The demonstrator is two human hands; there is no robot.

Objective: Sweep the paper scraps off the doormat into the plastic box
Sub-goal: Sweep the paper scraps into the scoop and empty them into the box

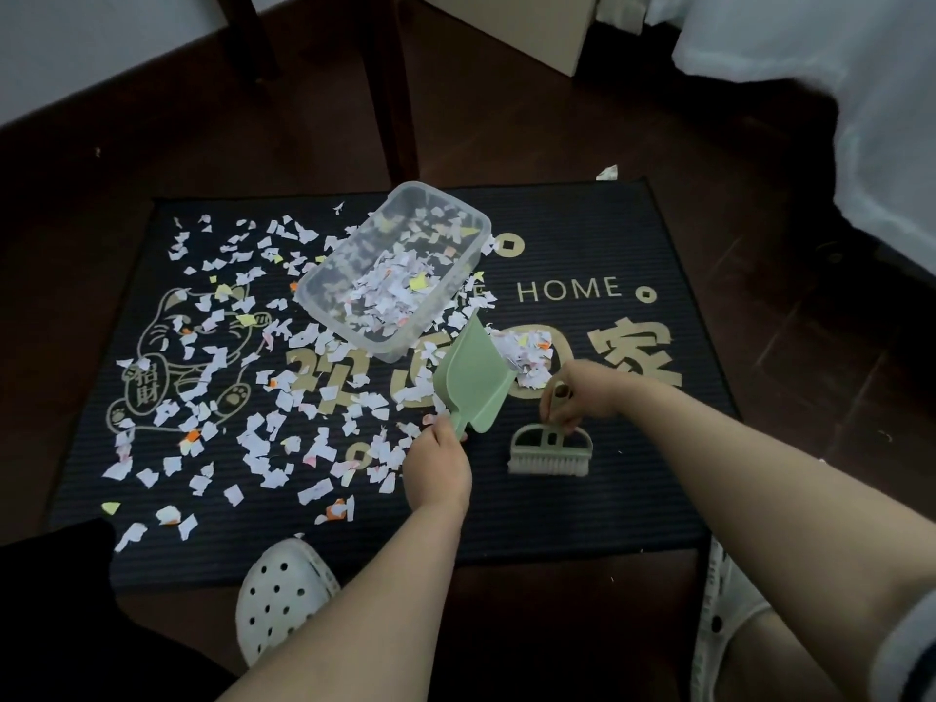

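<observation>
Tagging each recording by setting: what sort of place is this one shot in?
Most likely a room in a home: a black ribbed doormat printed with HOME in gold lies on a dark wooden plank floor, with dark wooden furniture legs and a white perforated clog nearby.

The dustpan's (pixel 473 377) handle vanishes inside the left grip (pixel 438 466), the brush's (pixel 549 448) handle tip under the right grip (pixel 582 397). The plastic box (pixel 324 291) covers doormat (pixel 608 499) lettering at nine o'clock of HOME.

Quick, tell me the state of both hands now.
Left hand: gripping the green dustpan by its handle.
Right hand: holding the brush handle.
</observation>
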